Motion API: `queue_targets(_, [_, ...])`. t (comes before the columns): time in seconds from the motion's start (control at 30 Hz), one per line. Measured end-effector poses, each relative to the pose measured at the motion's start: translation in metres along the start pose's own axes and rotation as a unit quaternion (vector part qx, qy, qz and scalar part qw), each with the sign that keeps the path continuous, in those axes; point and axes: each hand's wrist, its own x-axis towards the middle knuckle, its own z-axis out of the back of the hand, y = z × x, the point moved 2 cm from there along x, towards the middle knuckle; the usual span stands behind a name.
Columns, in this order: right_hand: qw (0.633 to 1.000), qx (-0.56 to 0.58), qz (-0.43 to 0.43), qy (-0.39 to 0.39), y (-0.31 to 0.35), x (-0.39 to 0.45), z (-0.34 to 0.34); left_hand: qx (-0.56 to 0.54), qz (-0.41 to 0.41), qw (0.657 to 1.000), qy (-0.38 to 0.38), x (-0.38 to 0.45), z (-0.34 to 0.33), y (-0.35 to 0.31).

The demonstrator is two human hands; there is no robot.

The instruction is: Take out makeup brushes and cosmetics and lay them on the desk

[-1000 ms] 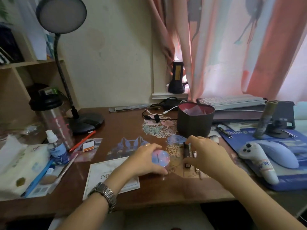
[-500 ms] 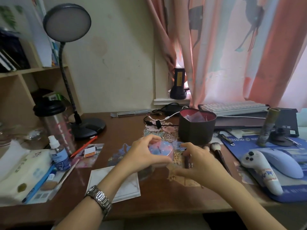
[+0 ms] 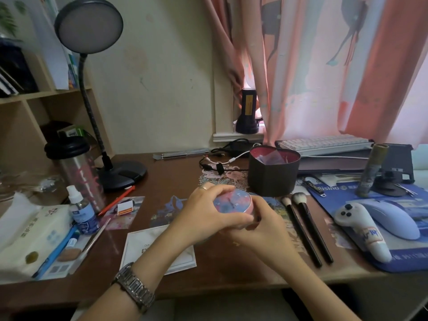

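A round pink-and-blue compact point(image 3: 232, 201) is held above the middle of the brown desk point(image 3: 176, 172). My left hand point(image 3: 203, 216) wraps its left side and top. My right hand point(image 3: 261, 230) grips it from below and the right. Two black-handled makeup brushes point(image 3: 305, 228) lie side by side on the desk just right of my hands, bristles pointing away. A dark round box point(image 3: 273, 176) with a pink lining stands open behind the compact. Whether anything lies under my right hand is hidden.
A desk lamp point(image 3: 92, 89), a tumbler point(image 3: 76, 172), a spray bottle point(image 3: 81, 212) and a tissue pack point(image 3: 32, 232) stand at the left. A white card point(image 3: 143, 249) lies near the front edge. A blue mat carrying a mouse point(image 3: 391, 218) and a white controller point(image 3: 363, 232) fills the right.
Both hands lifted the compact off the desk and closed around it. My right hand left a dark stick on the desk and joined the left. The two brushes came into sight.
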Motion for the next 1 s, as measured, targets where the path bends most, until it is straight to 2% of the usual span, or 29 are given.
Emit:
queue_targets(0.17, [0.998, -0.025, -0.016, -0.051, -0.005, -0.007, -0.006, 0.022, 0.032, 0.999, 0.001, -0.003, -0.006, 0.001])
queue_targets(0.27, [0.994, -0.069, 0.003, -0.083, -0.007, -0.007, -0.011, 0.069, 0.074, 0.994, -0.045, -0.007, -0.015, -0.001])
queue_targets(0.37, [0.993, -0.086, 0.015, -0.08, -0.006, -0.005, -0.012, 0.135, 0.094, 0.984, -0.073, -0.011, -0.019, -0.002])
queue_targets(0.47, [0.993, -0.074, 0.008, -0.089, -0.007, -0.005, -0.006, 0.122, 0.088, 0.985, -0.082, -0.016, -0.003, -0.004])
queue_targets(0.57, [0.994, -0.062, -0.001, -0.09, -0.01, -0.004, -0.002, 0.121, 0.035, 0.988, -0.084, -0.019, 0.013, -0.006])
queue_targets(0.63, [0.994, -0.069, 0.008, -0.086, -0.01, -0.004, -0.002, 0.093, -0.022, 0.995, -0.028, -0.016, 0.015, -0.007])
queue_targets(0.73, [0.995, -0.08, 0.02, -0.055, -0.009, -0.005, -0.008, 0.02, -0.057, 0.986, 0.153, -0.01, 0.008, -0.006])
queue_targets(0.8, [0.995, -0.089, 0.023, -0.041, -0.01, -0.006, -0.01, 0.009, -0.075, 0.981, 0.179, -0.005, 0.009, -0.005])
queue_targets(0.9, [0.995, -0.092, 0.03, -0.029, -0.009, -0.008, -0.01, 0.025, -0.047, 0.99, 0.129, 0.0, 0.011, -0.003])
queue_targets(1.0, [0.994, -0.097, 0.043, -0.025, -0.007, -0.008, -0.012, 0.132, 0.026, 0.99, 0.041, -0.001, 0.007, -0.008])
